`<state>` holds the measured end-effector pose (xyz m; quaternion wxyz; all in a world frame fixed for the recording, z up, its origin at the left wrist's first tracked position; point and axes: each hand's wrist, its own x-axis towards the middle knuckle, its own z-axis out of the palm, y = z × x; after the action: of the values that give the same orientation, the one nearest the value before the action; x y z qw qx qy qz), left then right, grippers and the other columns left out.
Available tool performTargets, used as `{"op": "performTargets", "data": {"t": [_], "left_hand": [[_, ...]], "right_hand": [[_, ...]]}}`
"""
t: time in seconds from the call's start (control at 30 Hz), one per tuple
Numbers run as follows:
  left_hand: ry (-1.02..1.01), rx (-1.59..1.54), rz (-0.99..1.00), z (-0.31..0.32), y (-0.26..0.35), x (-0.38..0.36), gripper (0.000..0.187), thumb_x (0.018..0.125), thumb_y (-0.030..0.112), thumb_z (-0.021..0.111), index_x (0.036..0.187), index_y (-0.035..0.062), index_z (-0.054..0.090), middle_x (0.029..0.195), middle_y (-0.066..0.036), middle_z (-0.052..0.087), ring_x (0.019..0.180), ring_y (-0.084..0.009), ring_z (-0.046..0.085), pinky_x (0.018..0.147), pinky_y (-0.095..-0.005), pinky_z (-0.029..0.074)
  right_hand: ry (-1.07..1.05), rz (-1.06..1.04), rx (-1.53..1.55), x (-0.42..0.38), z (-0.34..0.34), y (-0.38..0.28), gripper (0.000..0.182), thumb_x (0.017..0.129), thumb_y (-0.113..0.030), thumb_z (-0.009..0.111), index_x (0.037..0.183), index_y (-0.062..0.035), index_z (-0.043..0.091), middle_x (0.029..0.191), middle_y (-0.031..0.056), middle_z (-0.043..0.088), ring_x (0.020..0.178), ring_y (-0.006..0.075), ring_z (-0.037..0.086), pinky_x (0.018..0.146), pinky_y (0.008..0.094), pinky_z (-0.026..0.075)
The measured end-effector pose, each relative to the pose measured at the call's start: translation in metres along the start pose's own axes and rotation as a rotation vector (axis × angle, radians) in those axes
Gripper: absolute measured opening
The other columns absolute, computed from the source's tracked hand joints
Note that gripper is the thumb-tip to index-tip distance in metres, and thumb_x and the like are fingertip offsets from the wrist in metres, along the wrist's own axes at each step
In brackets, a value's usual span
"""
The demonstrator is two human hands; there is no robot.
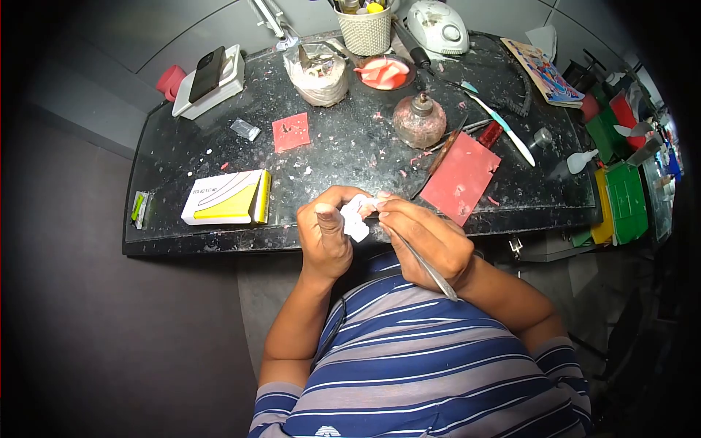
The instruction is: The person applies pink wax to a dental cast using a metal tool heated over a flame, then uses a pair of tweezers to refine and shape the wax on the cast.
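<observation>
Close above the front edge of the bench, my left hand (326, 230) is closed around a small white piece (355, 225), perhaps a plaster cast, with a pinkish patch near its top. My right hand (431, 244) pinches a slim metal hand tool (432, 273), its flattened end pointing down toward my shirt. The tool's working tip is by the white piece, but fingers hide whether they touch. A pink wax sheet (461, 177) lies just beyond my right hand. Farther back stands a glass spirit lamp (420, 122) smeared with pink.
A yellow-and-white box (227, 198) lies left of my hands. Behind are a small wax piece (291, 133), an open bag (321, 82), a dish of pink wax (385, 73) and a woven holder (364, 33). A toothbrush (504, 131) lies right; crumbs litter the black bench (350, 153).
</observation>
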<state>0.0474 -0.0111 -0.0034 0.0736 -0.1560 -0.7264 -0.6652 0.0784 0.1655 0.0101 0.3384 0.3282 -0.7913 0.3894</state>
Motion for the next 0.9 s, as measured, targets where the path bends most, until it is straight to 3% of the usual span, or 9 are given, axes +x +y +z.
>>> {"op": "performTargets", "data": {"t": [0.33,0.43,0.47,0.57,0.9], "left_hand": [[-0.044,-0.083,-0.171,-0.005,0.004,0.005,0.098,0.099,0.078,0.019,0.088,-0.0037,0.071,0.065,-0.004,0.062,0.05,-0.0074,0.05,0.044,-0.0204,0.035],[-0.039,-0.088,-0.176,-0.005,0.004,0.005,0.097,0.099,0.077,0.019,0.088,-0.0036,0.071,0.065,-0.004,0.062,0.049,-0.0074,0.05,0.043,-0.0203,0.034],[-0.037,-0.101,-0.185,-0.004,0.005,0.005,0.097,0.099,0.077,0.019,0.088,-0.0036,0.071,0.065,-0.004,0.062,0.049,-0.0074,0.05,0.043,-0.0204,0.034],[-0.003,-0.115,-0.207,-0.002,0.004,0.005,0.096,0.1,0.077,0.018,0.089,-0.0037,0.07,0.064,-0.004,0.062,0.048,-0.0075,0.049,0.042,-0.0209,0.035],[0.029,-0.191,-0.195,0.002,0.004,0.005,0.089,0.103,0.071,0.018,0.087,-0.0013,0.067,0.061,0.0,0.056,0.05,-0.0057,0.047,0.045,-0.0223,0.035]], "right_hand": [[0.114,0.014,-0.027,0.004,-0.01,0.0,0.017,0.085,0.01,0.069,0.102,0.0094,0.068,0.103,0.0238,0.072,0.091,0.0328,0.075,0.076,0.0347,0.062],[0.224,0.273,0.096,0.004,-0.01,-0.001,0.012,0.089,0.008,0.068,0.101,0.0088,0.067,0.104,0.024,0.072,0.09,0.0331,0.075,0.078,0.0344,0.061],[0.223,0.275,0.097,0.006,-0.01,-0.003,0.012,0.089,0.008,0.068,0.101,0.0088,0.067,0.104,0.024,0.072,0.09,0.0331,0.075,0.078,0.0344,0.061],[0.069,0.14,0.024,0.007,-0.009,-0.003,0.017,0.086,0.007,0.073,0.102,0.006,0.068,0.103,0.0207,0.072,0.09,0.0325,0.075,0.078,0.0346,0.061],[0.073,0.036,-0.031,0.002,0.008,0.001,0.021,0.081,0.009,0.075,0.101,0.0081,0.068,0.101,0.0204,0.071,0.096,0.0338,0.075,0.082,0.0375,0.063]]}}
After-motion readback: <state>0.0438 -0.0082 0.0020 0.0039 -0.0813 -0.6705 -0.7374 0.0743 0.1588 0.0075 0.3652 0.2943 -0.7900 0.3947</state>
